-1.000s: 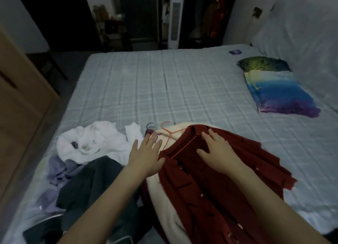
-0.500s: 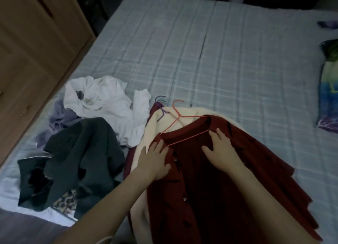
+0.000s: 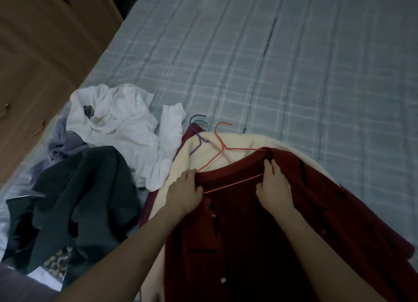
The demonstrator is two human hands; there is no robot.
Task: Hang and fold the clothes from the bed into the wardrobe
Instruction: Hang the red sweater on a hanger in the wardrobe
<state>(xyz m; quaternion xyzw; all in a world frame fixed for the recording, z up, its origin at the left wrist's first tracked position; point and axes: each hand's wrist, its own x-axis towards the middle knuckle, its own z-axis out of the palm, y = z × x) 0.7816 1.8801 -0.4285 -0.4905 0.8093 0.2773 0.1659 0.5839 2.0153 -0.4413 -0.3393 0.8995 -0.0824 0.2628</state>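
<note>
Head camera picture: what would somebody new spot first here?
Probably the dark red shirt at the bed's near edge, with both hands, left and right, gripping its collar around an orange wire hanger. Next, the crumpled white garment and dark green one piled to the left.

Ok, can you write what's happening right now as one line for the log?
step: fitting red shirt onto orange hanger | left hand: grips collar | right hand: grips collar | hung: not yet | white top: waiting on bed
</note>
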